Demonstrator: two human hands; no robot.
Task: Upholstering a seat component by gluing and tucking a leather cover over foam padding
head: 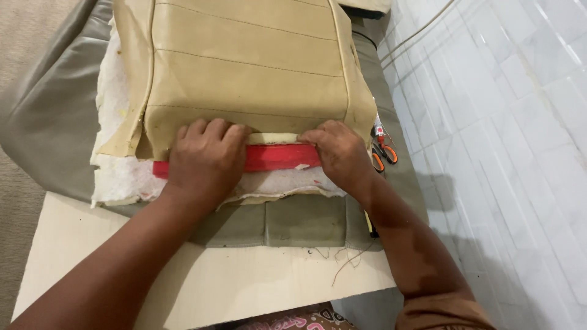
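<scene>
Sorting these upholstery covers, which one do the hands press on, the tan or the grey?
The tan stitched cover, on top; the grey cover lies underneath, untouched.

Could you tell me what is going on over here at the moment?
A person is pressing both hands along the near edge of a tan stitched seat cover. The left hand and right hand sit on a red strip beneath that edge, over white padding. A grey cover lies underneath on a pale board. Orange-handled scissors lie to the right, beside the white tiled surface.
</scene>
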